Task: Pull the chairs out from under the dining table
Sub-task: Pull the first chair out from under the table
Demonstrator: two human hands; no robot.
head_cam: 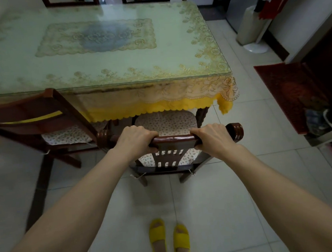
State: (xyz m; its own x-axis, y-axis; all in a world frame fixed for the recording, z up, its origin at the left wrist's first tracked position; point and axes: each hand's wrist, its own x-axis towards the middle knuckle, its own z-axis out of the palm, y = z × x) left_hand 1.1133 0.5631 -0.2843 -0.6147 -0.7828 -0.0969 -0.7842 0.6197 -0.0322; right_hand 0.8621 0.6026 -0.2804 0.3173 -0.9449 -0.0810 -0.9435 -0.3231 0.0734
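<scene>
Both hands, left hand (133,141) & right hand (213,137), are clamping dark-brown wooden chair's top rail (174,139), w/ glass-topped dining table (103,51) at 12 o'clock.

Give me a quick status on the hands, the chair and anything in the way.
Left hand and right hand both closed on the chair's top rail. Seat cushion front still under table. Floor behind clear, only yellow slippers.
</scene>
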